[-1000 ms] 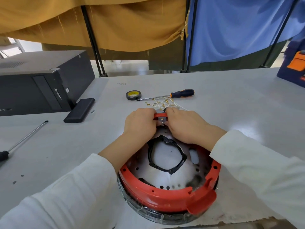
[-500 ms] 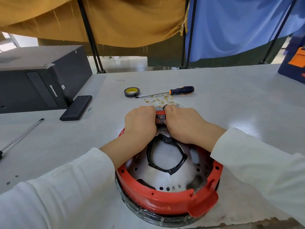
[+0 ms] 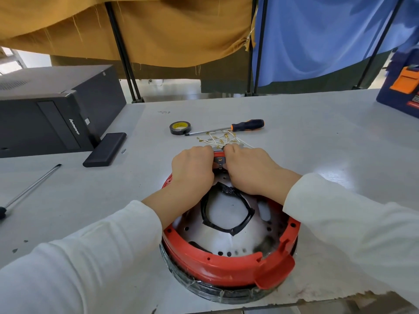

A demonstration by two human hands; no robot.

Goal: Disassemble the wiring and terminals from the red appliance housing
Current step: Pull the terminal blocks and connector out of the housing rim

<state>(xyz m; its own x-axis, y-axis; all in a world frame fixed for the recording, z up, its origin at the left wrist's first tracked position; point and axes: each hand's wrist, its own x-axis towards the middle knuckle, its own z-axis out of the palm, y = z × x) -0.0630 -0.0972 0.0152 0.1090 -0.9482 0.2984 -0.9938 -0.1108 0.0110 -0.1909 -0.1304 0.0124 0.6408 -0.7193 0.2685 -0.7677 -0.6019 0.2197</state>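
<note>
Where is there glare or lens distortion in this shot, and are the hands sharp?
Head view: soft glare patches on the grey table right of the right hand; wide-angle bending curves the table's far edge and slants the black poles; both hands, left hand included, and the red housing look reasonably sharp; the sleeves near the bottom corners are stretched and soft.

Housing [image 3: 217,266]: on the tabletop [image 3: 317,137], nearest the person.
Wires [image 3: 218,138]: just behind the housing.
Screwdriver [image 3: 235,128]: behind the wires.
Tape roll [image 3: 180,128]: behind the housing, left of the screwdriver.
Computer case [image 3: 52,109]: far left of the housing.
Flat box [image 3: 104,149]: between computer case and housing.
Hands: left hand [image 3: 192,168] and right hand [image 3: 247,171] at the housing's far rim.
</note>
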